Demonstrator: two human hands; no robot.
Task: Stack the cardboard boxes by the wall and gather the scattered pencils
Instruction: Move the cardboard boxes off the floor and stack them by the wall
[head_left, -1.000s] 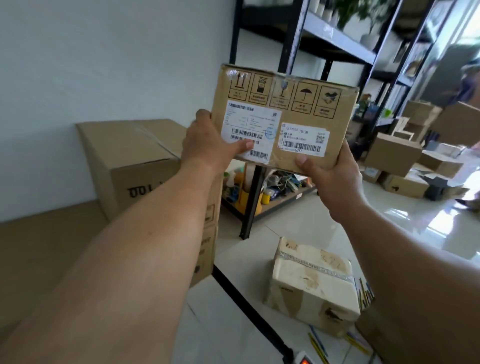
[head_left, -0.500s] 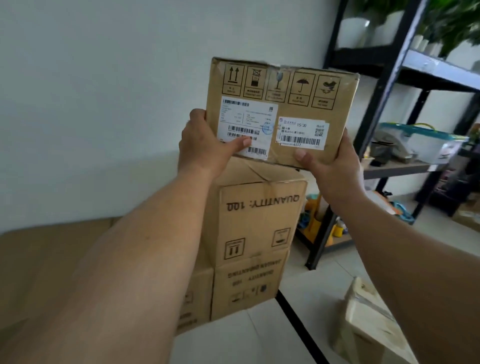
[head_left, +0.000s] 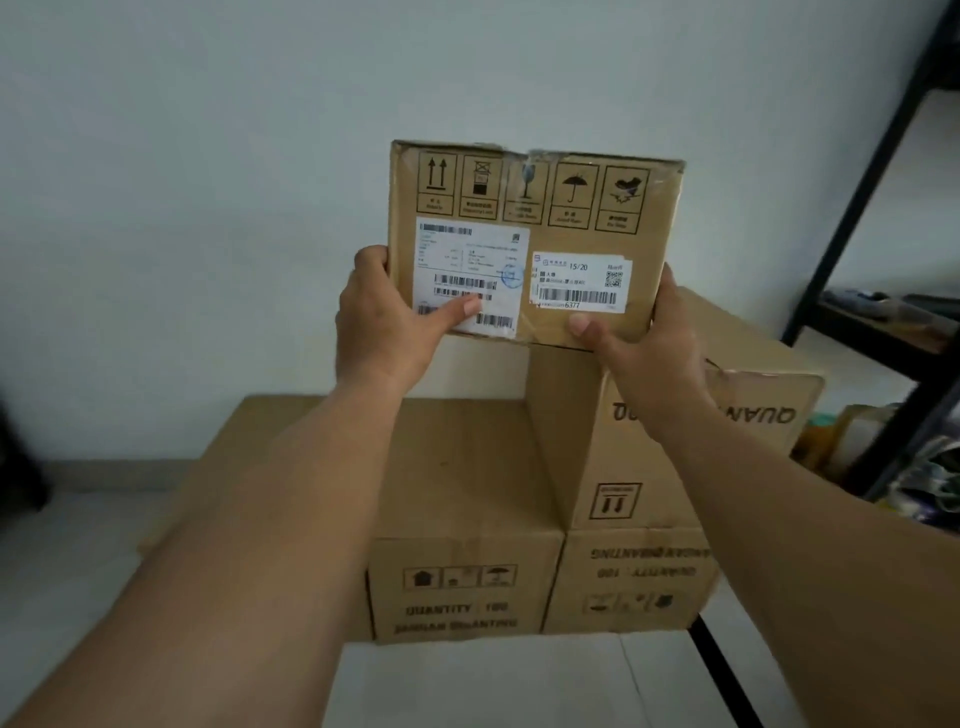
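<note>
I hold a small cardboard box (head_left: 566, 208) with two white shipping labels up in front of the wall. My left hand (head_left: 387, 325) grips its left edge, thumb across a label. My right hand (head_left: 644, 338) grips its lower right corner, thumb on the front. Its bottom edge sits at the top of the upper stacked box (head_left: 670, 457), printed upside down. Below stand a lower left box (head_left: 457, 587) and a lower right box (head_left: 628, 582). No pencils are in view.
The white wall (head_left: 208, 182) is right behind the stack. A black metal shelf frame (head_left: 872, 197) stands at the right, with clutter on its low shelf. A flat cardboard sheet (head_left: 249, 431) lies left of the stack. Pale floor with a black line (head_left: 727, 675) runs in front.
The view has swung left and closer to the stack by the wall. The box in my hands has come down to the top of the upper stacked box; both grips are unchanged.
</note>
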